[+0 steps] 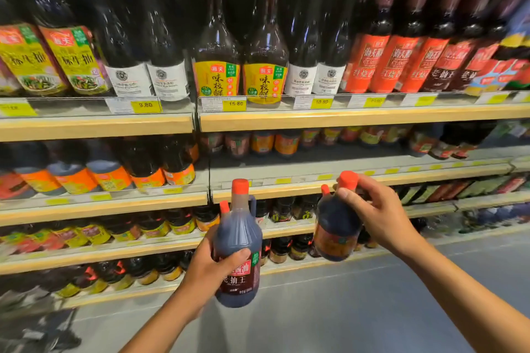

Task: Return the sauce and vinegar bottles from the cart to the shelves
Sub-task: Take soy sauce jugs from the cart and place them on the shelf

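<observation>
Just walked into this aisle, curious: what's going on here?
A person faces shop shelves full of sauce bottles. The left hand grips a dark red-capped plastic jug with a maroon label round its body. The right hand holds a second dark red-capped jug, tilted, near its neck. Neither stands on a shelf yet.

Shelf price tags [145, 105] read 9.80, 15.80, 10.80; yellow-labelled bottles [216, 77] say 味极鲜, the left red-capped jug [239, 252] 老抽王.

- Shop, grocery aisle
- long tiered shelves [97, 126] packed with rows of identical sauce bottles [216, 66], labels facing out
- yellow price tags [145, 105] on shelf rails: 9.80, 15.80, 10.80
- small jars [286, 145] on lower tiers
- grey floor [372, 295] along the aisle
</observation>
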